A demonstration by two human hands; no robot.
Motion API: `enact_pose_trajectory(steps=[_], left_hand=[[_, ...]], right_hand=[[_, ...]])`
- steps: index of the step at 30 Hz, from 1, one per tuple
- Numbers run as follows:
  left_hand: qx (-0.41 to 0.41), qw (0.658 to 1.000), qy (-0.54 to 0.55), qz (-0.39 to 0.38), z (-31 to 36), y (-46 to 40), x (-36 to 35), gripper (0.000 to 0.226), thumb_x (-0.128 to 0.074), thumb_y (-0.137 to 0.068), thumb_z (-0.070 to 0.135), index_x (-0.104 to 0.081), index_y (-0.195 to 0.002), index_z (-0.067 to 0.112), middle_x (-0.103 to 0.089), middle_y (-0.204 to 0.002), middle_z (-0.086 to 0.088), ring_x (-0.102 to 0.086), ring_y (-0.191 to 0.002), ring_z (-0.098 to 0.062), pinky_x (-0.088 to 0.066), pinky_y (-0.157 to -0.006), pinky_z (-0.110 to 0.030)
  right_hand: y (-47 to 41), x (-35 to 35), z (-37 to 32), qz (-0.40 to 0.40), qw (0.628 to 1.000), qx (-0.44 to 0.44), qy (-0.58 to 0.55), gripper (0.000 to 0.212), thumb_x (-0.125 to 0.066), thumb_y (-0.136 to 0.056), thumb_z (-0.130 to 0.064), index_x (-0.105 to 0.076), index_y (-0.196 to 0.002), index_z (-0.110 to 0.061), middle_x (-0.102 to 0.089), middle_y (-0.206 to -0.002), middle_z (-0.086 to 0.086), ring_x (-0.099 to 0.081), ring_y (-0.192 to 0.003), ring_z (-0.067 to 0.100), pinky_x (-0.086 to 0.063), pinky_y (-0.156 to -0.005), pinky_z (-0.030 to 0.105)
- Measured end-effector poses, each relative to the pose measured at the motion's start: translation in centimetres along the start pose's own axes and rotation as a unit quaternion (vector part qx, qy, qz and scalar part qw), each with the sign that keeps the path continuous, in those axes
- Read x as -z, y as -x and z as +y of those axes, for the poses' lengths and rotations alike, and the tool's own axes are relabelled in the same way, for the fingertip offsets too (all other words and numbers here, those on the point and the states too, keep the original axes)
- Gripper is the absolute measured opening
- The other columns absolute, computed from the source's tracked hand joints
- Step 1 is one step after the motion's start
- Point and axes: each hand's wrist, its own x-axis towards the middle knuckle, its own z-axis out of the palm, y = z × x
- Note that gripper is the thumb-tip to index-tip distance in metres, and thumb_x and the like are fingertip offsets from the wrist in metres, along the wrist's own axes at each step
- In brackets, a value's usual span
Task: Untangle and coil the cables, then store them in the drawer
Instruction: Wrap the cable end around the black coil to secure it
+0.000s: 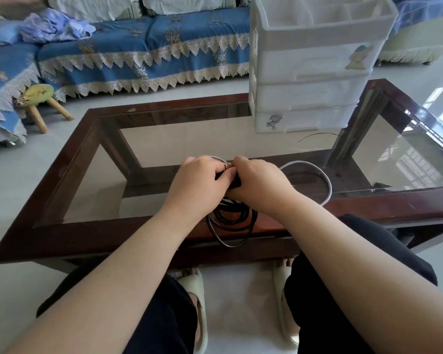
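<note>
Both hands meet above the near edge of a glass-topped table, fingers curled and pinching the top of a black cable bundle. The left hand [201, 176] and the right hand [257, 180] touch at the fingertips, with what looks like a thin dark tie end poking up between them; what exactly they pinch there is too small to tell. The black cable [232, 218] hangs from the hands in several loose loops that reach down over the table's near wooden rim. A white cable [326, 182] curves in an arc on the glass just right of the right hand. The table [62, 231] has a dark wooden frame. At its far right corner stands a white plastic drawer unit [310, 93] with three drawers, all pushed in. A thin wire [317, 135] lies on the glass just in front of the unit. Beyond the table's far edge is a blue-covered sofa [143, 54] and, near the far left corner, a small wooden stool [37, 100].
</note>
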Motion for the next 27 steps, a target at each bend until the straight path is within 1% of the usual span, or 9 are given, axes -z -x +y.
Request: enact_pose_trajectory(steps=[2, 4, 6, 10, 14, 18, 20, 24, 27], left_hand=[[0.026, 0.999, -0.011, -0.024, -0.3, -0.4, -0.1, 0.027, -0.056, -0.096, 0.034, -0.074, -0.077, 0.027, -0.063, -0.068, 0.006, -0.053, -0.089, -0.023, -0.039, -0.061, -0.025], [0.053, 0.998, 0.008, -0.03, -0.4, -0.7, -0.2, 0.018, -0.06, -0.093, 0.033, -0.078, -0.089, 0.031, -0.07, -0.081, 0.0, -0.058, -0.092, -0.022, -0.05, -0.07, -0.033], [0.046, 0.999, -0.022, -0.007, -0.4, -0.6, -0.2, 0.017, -0.061, -0.093, 0.032, -0.077, -0.09, 0.03, -0.067, -0.087, -0.002, -0.055, -0.091, -0.019, -0.045, -0.067, -0.032], [-0.049, 0.975, -0.209, 0.064, 0.5, 0.2, -0.4, 0.018, -0.051, -0.096, 0.015, -0.069, -0.094, 0.016, -0.046, -0.081, 0.003, -0.04, -0.086, -0.018, -0.022, -0.052, -0.029], [-0.07, 0.96, -0.27, 0.017, 1.1, 0.6, -0.8, 0.022, -0.042, -0.095, 0.006, -0.053, -0.113, 0.012, -0.055, -0.1, -0.005, -0.055, -0.096, -0.023, -0.031, -0.059, -0.031], [-0.029, 0.963, -0.265, -0.052, 0.5, 0.0, -0.6, 0.008, -0.038, -0.097, 0.008, -0.042, -0.103, 0.009, -0.064, -0.099, -0.012, -0.063, -0.086, -0.032, -0.033, -0.058, -0.036], [-0.006, 0.948, -0.301, -0.106, 0.1, -0.3, -0.3, 0.011, -0.036, -0.097, 0.011, -0.044, -0.105, 0.009, -0.064, -0.096, -0.012, -0.062, -0.086, -0.034, -0.035, -0.061, -0.036], [0.02, 0.916, -0.356, -0.183, -0.1, -0.9, 0.0, 0.014, -0.034, -0.097, 0.021, -0.046, -0.09, 0.021, -0.048, -0.082, 0.001, -0.048, -0.08, -0.025, -0.035, -0.063, -0.034], [-0.002, 0.925, -0.328, -0.19, 0.1, -1.3, 0.1, 0.021, -0.033, -0.098, 0.024, -0.047, -0.081, 0.026, -0.047, -0.073, 0.005, -0.05, -0.078, -0.023, -0.036, -0.06, -0.032]], right_hand=[[-0.2, -0.4, 0.0, -0.004, 0.999, 0.019, 0.046, 0.03, -0.061, -0.082, -0.032, -0.042, -0.09, -0.011, -0.057, -0.078, 0.003, -0.059, -0.076, 0.029, -0.039, -0.058, 0.032], [-0.3, -0.8, 0.1, -0.01, 0.996, 0.036, 0.08, 0.031, -0.061, -0.082, -0.033, -0.046, -0.096, -0.01, -0.061, -0.084, 0.004, -0.06, -0.078, 0.028, -0.04, -0.058, 0.031], [-0.4, -1.0, 0.0, -0.01, 0.994, 0.046, 0.098, 0.032, -0.06, -0.083, -0.033, -0.048, -0.1, -0.009, -0.064, -0.089, 0.005, -0.061, -0.079, 0.028, -0.039, -0.059, 0.031], [-0.4, -1.2, 0.0, -0.01, 0.991, 0.056, 0.121, 0.036, -0.059, -0.083, -0.031, -0.05, -0.108, -0.007, -0.065, -0.093, 0.005, -0.063, -0.083, 0.028, -0.039, -0.06, 0.031], [-0.3, -1.3, 0.2, -0.01, 0.989, 0.067, 0.135, 0.031, -0.058, -0.084, -0.027, -0.05, -0.105, -0.006, -0.064, -0.087, 0.004, -0.062, -0.076, 0.027, -0.038, -0.056, 0.031], [-0.2, -1.0, 0.1, -0.016, 0.984, 0.072, 0.161, 0.026, -0.057, -0.084, -0.025, -0.049, -0.102, -0.008, -0.065, -0.089, 0.005, -0.061, -0.077, 0.028, -0.032, -0.057, 0.031], [0.0, -1.1, -0.2, -0.031, 0.982, 0.082, 0.168, 0.024, -0.057, -0.083, -0.024, -0.048, -0.099, -0.009, -0.065, -0.09, 0.005, -0.058, -0.075, 0.029, -0.031, -0.057, 0.03], [0.1, -1.6, -0.2, -0.041, 0.979, 0.098, 0.176, 0.021, -0.057, -0.083, -0.022, -0.046, -0.096, -0.01, -0.066, -0.091, 0.005, -0.06, -0.076, 0.029, -0.035, -0.057, 0.032], [0.1, -1.5, 0.1, -0.042, 0.979, 0.102, 0.174, 0.023, -0.057, -0.083, -0.024, -0.046, -0.097, -0.01, -0.066, -0.094, 0.005, -0.062, -0.081, 0.03, -0.034, -0.058, 0.032]])
